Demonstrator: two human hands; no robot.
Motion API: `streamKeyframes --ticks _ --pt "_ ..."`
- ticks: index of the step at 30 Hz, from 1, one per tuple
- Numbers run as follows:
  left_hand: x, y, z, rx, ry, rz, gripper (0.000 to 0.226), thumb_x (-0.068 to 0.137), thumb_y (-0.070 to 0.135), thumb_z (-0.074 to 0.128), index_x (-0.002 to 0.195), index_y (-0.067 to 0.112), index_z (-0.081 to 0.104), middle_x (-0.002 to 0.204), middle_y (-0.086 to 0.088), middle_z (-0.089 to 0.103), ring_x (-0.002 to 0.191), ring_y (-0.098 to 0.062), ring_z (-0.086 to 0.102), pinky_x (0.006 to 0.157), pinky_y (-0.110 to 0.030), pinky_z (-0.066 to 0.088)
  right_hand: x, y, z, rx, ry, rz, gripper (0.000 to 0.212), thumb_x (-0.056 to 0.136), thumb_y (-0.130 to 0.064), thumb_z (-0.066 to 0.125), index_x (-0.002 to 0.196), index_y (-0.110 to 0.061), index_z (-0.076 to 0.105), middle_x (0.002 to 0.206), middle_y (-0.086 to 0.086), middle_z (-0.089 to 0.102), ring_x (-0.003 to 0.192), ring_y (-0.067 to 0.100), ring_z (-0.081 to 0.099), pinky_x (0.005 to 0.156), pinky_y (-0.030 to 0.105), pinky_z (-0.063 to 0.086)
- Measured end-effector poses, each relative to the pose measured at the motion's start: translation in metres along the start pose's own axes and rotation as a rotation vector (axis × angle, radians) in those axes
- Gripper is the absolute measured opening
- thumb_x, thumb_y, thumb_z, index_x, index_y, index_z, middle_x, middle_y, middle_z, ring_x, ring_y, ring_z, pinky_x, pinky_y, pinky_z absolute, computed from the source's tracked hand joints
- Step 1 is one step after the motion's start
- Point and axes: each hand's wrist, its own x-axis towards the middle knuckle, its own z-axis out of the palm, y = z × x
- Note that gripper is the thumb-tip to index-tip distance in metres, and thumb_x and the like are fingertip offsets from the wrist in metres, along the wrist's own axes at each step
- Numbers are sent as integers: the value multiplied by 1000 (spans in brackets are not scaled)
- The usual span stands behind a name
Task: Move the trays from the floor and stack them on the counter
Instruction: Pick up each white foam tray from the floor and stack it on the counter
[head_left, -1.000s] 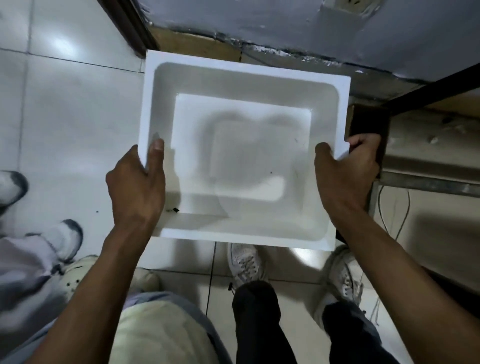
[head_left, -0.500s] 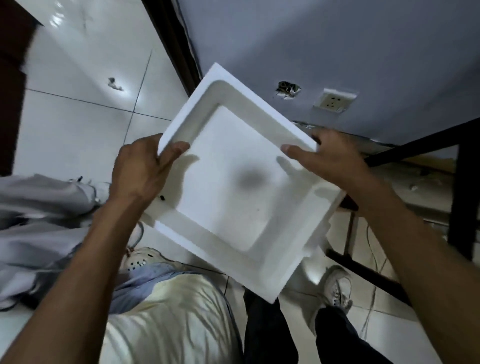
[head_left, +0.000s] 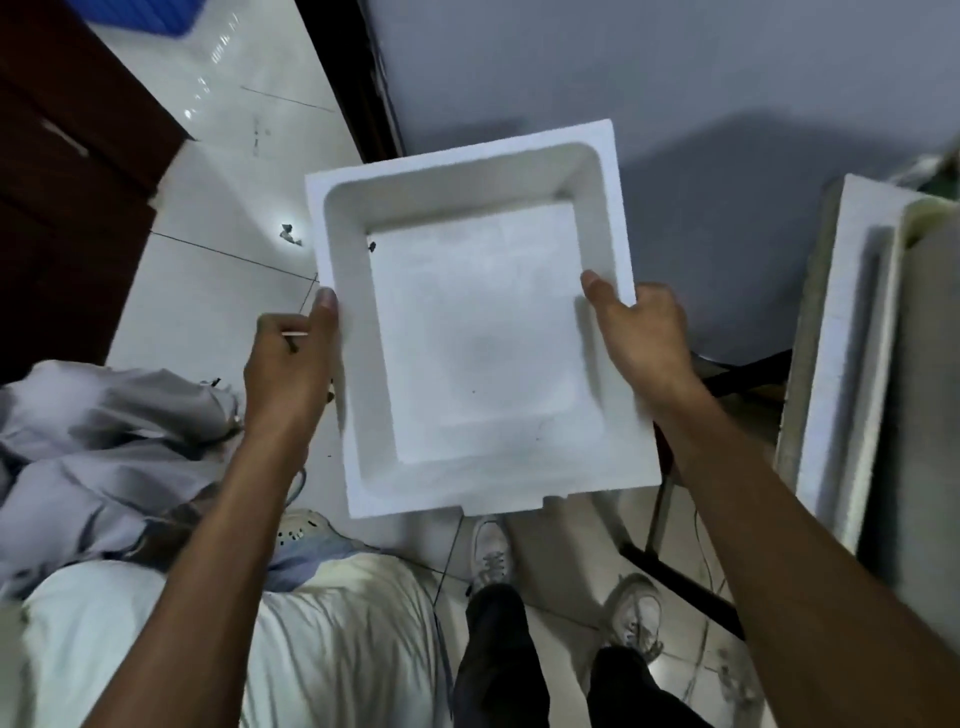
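Two hands, the left hand (head_left: 291, 374) and the right hand (head_left: 644, 338), pinch the white foam tray (head_left: 467, 338) by its side rims, thumbs on top, in the air above the floor (head_left: 218, 218). It seems light, stiff, probably brittle; hold the rims gently.

Foam tray stack (head_left: 841, 353) partly beyond right edge
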Motion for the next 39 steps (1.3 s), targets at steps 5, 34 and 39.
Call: streamKeyframes --ticks 5,34,39 --pt "-31 12 2 4 10 54 69 97 64 25 89 3 58 74 -10 55 70 -24 51 68 -37 40 -29 -12 -23 117 5 69 39 91 -50 59 85 -13 71 72 -11 68 64 5 62 57 20 47" --pt "-226 208 -75 -250 -104 264 46 105 40 41 76 13 63 52 15 63 50 1 59 54 -22 43 -154 -127 -249 253 189 -201 57 95 -46 55 54 -11 36 50 2 33 45 10 31 52 27 29" --pt "-264 227 -50 -271 -144 286 41 103 42 43 86 16 70 62 13 72 53 1 66 63 -28 47 -163 -114 -300 271 250 -219 60 96 -44 55 50 -16 28 42 -8 25 41 9 27 44 20 23"
